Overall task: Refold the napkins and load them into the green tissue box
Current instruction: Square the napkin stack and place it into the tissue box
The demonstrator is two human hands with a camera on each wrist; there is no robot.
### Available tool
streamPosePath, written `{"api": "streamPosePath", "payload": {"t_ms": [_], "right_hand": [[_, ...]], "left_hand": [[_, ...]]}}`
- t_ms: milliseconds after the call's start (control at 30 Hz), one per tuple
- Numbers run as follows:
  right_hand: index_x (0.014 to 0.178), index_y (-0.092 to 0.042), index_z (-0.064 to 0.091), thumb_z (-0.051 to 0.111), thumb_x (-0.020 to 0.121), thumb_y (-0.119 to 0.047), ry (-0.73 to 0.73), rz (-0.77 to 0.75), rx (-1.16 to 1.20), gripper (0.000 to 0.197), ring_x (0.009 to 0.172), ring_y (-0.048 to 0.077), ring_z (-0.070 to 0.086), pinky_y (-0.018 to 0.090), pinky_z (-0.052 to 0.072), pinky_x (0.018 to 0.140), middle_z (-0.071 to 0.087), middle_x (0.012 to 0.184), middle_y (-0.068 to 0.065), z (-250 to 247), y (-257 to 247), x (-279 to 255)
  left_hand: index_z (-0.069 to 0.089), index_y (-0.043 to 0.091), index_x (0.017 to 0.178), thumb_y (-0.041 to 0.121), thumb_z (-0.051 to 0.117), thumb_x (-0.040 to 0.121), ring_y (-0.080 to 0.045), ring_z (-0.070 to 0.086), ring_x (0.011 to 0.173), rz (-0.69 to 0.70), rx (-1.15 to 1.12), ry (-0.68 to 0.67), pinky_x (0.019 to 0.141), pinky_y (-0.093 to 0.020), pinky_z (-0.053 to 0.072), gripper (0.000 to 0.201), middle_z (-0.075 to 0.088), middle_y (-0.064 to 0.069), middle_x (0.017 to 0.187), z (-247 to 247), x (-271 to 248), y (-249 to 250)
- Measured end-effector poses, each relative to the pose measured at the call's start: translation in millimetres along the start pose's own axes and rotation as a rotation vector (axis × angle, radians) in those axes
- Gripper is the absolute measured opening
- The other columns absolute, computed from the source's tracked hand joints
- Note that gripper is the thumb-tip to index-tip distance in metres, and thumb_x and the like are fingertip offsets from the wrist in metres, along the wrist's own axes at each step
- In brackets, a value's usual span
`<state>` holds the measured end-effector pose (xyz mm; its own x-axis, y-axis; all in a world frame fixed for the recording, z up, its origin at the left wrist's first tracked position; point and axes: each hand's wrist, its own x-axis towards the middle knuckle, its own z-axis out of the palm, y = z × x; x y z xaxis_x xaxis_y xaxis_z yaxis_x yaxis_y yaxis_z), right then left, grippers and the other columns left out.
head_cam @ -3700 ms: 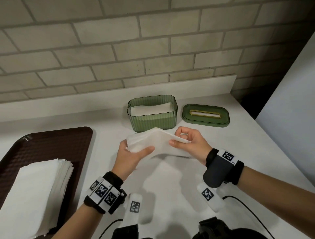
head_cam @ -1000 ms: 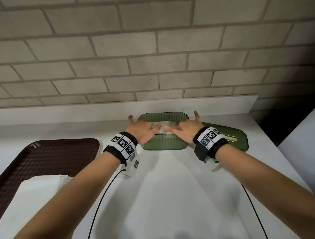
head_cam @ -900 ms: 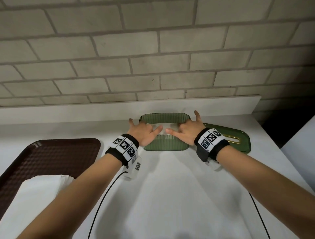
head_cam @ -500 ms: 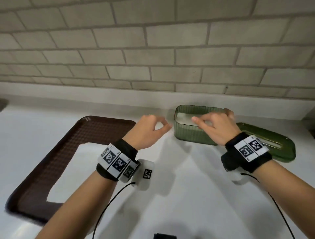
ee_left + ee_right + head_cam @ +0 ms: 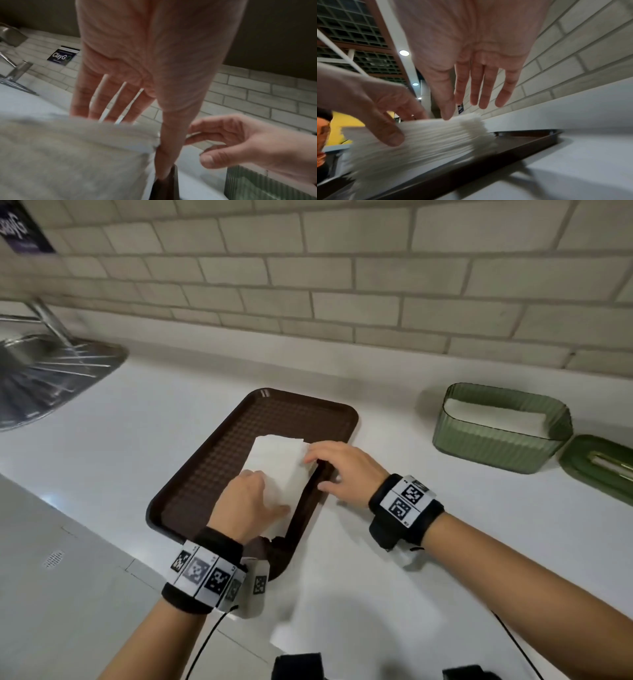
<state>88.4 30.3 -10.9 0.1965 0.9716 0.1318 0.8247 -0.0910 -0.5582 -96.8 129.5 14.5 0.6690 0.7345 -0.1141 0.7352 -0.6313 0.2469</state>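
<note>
A stack of white napkins (image 5: 277, 460) lies on the brown tray (image 5: 219, 460) in the middle of the counter. My left hand (image 5: 246, 498) lies on the near part of the stack; the left wrist view shows its fingers (image 5: 109, 102) straight over the top and the thumb down the stack's right side. My right hand (image 5: 342, 470) reaches the stack's far right corner with straight fingers, the thumb (image 5: 447, 108) touching the top edge. The green tissue box (image 5: 496, 436) stands open at the right with folded napkins (image 5: 493, 416) inside. Its lid (image 5: 599, 467) lies beside it.
A steel sink (image 5: 41, 374) with a faucet (image 5: 51, 323) is at the far left. A brick wall runs along the back. White counter stretches between the tray and the green box. Cables trail from both wrists toward the near edge.
Both hands left the green box and moved left to the tray. Half a second ago they hung in the air holding nothing; now they touch the napkin stack. The view has swung left.
</note>
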Motion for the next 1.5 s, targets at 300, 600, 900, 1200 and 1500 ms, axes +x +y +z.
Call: {"api": "streamPosePath", "payload": {"t_ms": [300,600,900,1200,1500], "right_hand": [[0.130,-0.028,0.050,0.073,0.081,-0.020,0.088,0.082,0.037,0.055,0.132,0.015,0.041,0.034,0.037,0.110,0.044,0.142,-0.006,36.7,-20.0,22.9],[0.145,-0.039,0.022,0.090,0.062,-0.030,0.307,0.198,0.472,0.108,0.122,0.006,0.047,0.021,0.045,0.093,0.033,0.147,-0.012,8.1,-31.1,9.3],[0.111,-0.007,0.062,0.093,0.053,-0.008,0.522,0.235,0.963,0.066,0.098,0.023,0.068,0.040,0.054,0.090,0.072,0.105,0.004,-52.5,-19.5,-83.0],[0.080,-0.009,0.064,0.081,0.064,0.007,0.957,0.503,0.851,0.029,0.074,0.012,0.067,0.021,0.054,0.069,0.070,0.078,0.004,-62.0,38.7,-166.6],[0.111,-0.014,0.056,0.082,0.058,0.013,0.798,0.616,0.693,0.065,0.094,0.014,0.064,0.024,0.054,0.076,0.070,0.104,0.007,-24.4,65.7,-209.4]], "left_hand": [[0.055,0.003,0.105,0.014,0.054,0.086,-0.033,0.063,0.081,0.103,0.040,0.065,0.070,-0.034,0.046,0.022,0.064,-0.014,0.092,0.7,15.9,-11.5],[0.057,0.005,0.077,0.006,0.052,0.080,-0.030,0.051,0.058,0.277,-0.216,0.204,0.053,-0.037,0.039,0.006,0.054,-0.013,0.060,-75.0,-0.1,-25.1],[0.071,0.022,0.095,0.013,0.066,0.067,-0.024,0.068,0.078,0.420,-0.980,-0.177,0.069,-0.033,0.050,0.031,0.073,-0.009,0.086,-68.2,-1.5,51.0],[0.069,0.009,0.094,0.019,0.075,0.071,-0.023,0.063,0.076,0.408,-1.190,-0.212,0.060,-0.036,0.054,0.026,0.068,-0.014,0.086,49.7,18.0,139.6],[0.051,0.032,0.116,0.001,0.077,0.071,-0.005,0.059,0.106,0.671,-0.828,-0.317,0.091,-0.017,0.046,0.061,0.063,0.007,0.113,92.4,19.6,151.2]]}}
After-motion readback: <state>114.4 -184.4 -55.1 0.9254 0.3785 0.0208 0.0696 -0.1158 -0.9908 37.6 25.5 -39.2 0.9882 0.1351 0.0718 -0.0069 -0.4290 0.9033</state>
